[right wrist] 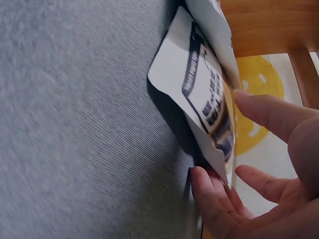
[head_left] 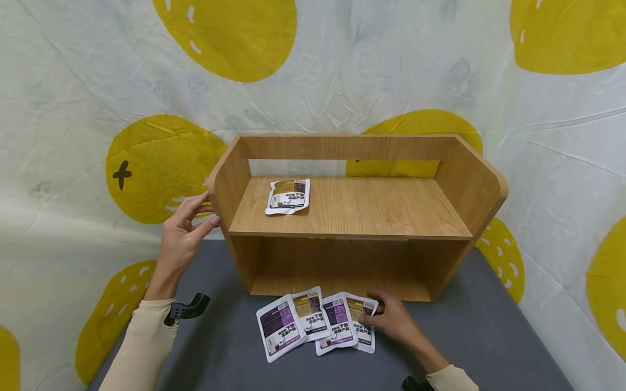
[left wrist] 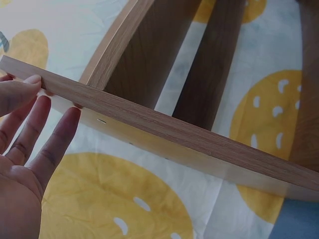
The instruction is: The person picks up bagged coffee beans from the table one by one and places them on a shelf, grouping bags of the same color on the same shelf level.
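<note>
White cloth backdrop (head_left: 49, 119), printed with large yellow rounded figures, spans the head view behind all other items. Grey counter (head_left: 489, 347), finely ribbed in texture, occupies the lower part of the frame. Light-brown wood-grain shelf unit (head_left: 391, 209), two-tiered and open-fronted, stands on it at centre.

Left hand (head_left: 181, 239), left of centre: thumb against the front edge of the unit's left side panel, fingertips at its outer face; fingers extended and spread apart, as the left wrist view confirms. Right hand (head_left: 397, 321), lower right of centre: fingers and thumb pinching the right-hand edge of the rightmost packet (head_left: 363, 338), white with a brown panel. In the right wrist view that packet is tilted, with shadow beneath its edge.

Three more flat packets complete an overlapping row at lower centre, before the unit. From the left: a purple-panelled white packet (head_left: 281, 327), a brown-panelled white packet (head_left: 310, 312) and a second purple-panelled packet (head_left: 338, 320). One separate packet (head_left: 288, 196), white with a brown panel, lies on the upper tier toward its left end.

Black wristband (head_left: 191, 309) noted at the left wrist, beside a cream sleeve (head_left: 142, 347).
</note>
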The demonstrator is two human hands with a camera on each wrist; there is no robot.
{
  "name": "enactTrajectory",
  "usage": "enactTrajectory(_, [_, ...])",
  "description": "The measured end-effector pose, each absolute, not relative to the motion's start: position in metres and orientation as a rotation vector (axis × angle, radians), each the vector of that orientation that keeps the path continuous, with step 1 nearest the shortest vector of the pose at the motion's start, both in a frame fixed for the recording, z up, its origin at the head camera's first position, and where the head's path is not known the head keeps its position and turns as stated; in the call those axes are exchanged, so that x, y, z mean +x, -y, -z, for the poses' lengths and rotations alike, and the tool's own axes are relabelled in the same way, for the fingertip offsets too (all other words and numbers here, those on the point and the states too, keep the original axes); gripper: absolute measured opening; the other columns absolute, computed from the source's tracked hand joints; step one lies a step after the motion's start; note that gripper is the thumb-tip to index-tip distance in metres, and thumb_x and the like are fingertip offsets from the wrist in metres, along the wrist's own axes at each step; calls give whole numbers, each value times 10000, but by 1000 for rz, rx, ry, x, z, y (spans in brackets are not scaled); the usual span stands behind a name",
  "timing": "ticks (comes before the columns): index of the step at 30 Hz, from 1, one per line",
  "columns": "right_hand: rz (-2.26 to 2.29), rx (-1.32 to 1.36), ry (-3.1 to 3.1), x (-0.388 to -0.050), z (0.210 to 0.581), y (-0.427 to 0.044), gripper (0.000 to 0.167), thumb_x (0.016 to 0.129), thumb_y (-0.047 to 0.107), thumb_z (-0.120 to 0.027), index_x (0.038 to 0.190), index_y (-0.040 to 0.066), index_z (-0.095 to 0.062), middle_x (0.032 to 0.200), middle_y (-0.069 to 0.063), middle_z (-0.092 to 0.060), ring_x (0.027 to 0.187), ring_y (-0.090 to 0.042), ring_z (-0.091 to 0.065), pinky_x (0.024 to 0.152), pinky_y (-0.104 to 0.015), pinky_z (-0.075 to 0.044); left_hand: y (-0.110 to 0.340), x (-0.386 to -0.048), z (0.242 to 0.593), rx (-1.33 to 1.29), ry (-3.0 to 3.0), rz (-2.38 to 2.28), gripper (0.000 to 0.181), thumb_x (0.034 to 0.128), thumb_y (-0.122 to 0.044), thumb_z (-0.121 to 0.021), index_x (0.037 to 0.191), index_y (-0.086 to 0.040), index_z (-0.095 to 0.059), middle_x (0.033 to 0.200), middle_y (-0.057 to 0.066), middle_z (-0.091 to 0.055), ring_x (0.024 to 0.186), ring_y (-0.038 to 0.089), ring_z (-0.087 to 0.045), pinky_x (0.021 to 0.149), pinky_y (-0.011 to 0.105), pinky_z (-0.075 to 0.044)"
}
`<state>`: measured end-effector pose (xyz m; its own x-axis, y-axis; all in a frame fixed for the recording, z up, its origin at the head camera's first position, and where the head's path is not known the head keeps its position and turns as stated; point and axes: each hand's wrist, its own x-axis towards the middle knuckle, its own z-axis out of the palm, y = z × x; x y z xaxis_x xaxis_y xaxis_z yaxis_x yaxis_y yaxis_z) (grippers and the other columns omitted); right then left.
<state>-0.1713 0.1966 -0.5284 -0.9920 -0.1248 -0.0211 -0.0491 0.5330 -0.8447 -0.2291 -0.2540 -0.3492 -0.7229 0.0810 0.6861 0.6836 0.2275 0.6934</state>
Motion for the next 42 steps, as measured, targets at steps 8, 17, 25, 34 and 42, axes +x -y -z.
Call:
enactTrajectory(8, [1306, -95, -2858, -165, 532, -187, 761, 629, 169, -960, 1292, -17, -636, 1152, -201, -583, 1037, -292, -529, 886, -371, -449, 254, -229, 349, -708, 1979, 1538, 666, 870, 212, -644, 1474, -44, -529, 1340, 50, -560, 1124, 153, -624, 850, 212, -589])
enactTrajectory(17, [1448, -172, -2711, -157, 530, -189, 626, 750, 108, -892, 1334, 88, -670, 1200, -145, -694, 876, -169, -592, 741, -257, -477, 253, -229, 349, -707, 1981, 1532, 667, 870, 210, -645, 1473, -51, -533, 1336, 62, -558, 1126, 163, -623, 851, 215, -591])
enactTrajectory(25, [1528, -437, -2607, -161, 533, -201, 483, 865, 91, -787, 1330, 36, -671, 1252, -187, -670, 721, -74, -488, 606, -208, -440, 253, -229, 349, -710, 1972, 1547, 663, 871, 211, -643, 1473, -43, -531, 1336, 64, -560, 1122, 164, -623, 851, 213, -591])
enactTrajectory(34, [1637, -426, -2457, -165, 536, -210, 402, 895, 75, -760, 1273, -40, -686, 1196, -215, -676, 748, -76, -500, 612, -197, -446, 253, -229, 350, -677, 2005, 1510, 659, 879, 187, -654, 1473, -74, -540, 1337, 55, -559, 1129, 157, -623, 853, 211, -591])
enactTrajectory(42, [1638, -429, -2351, -166, 530, -217, 405, 934, 77, -721, 1308, -56, -640, 1198, -250, -637, 913, -178, -578, 695, -227, -541, 253, -230, 350, -704, 1979, 1513, 678, 862, 217, -649, 1473, -51, -533, 1334, 52, -563, 1119, 156, -627, 844, 207, -591])
